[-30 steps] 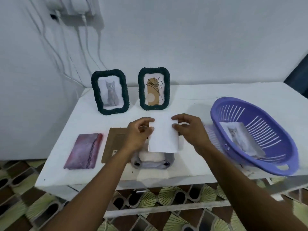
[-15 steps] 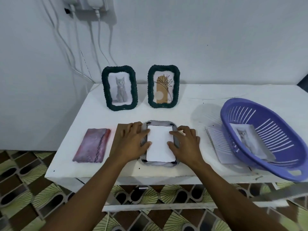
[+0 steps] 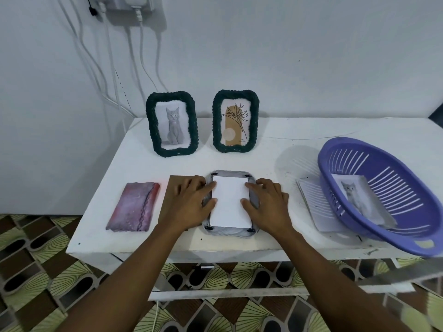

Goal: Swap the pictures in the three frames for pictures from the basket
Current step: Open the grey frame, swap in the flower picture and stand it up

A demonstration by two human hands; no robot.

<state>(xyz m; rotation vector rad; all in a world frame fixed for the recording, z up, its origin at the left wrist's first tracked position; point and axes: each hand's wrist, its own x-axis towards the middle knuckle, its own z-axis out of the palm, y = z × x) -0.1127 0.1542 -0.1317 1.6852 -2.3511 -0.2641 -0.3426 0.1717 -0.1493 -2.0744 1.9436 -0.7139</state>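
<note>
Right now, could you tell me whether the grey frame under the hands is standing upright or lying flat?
Lying flat, face down: the grey frame rests on the table, white picture back showing.

2 upright frames (image 3: 171,123) (image 3: 236,121) side by side at the desk's (image 3: 299,149) back, third frame (image 3: 230,202) face down near the front edge, backing board (image 3: 173,188) just left of it, pouch (image 3: 134,206) further left, basket (image 3: 381,192) at right, picture (image 3: 359,200) inside, papers (image 3: 314,204) under its left rim

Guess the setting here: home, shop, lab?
Most likely a room in a home, used as a makeshift craft spot. A plain white table stands against a bare wall, chargers with trailing cables hang from a wall socket, and the floor has patterned tiles. No shop or lab fittings show.
</note>
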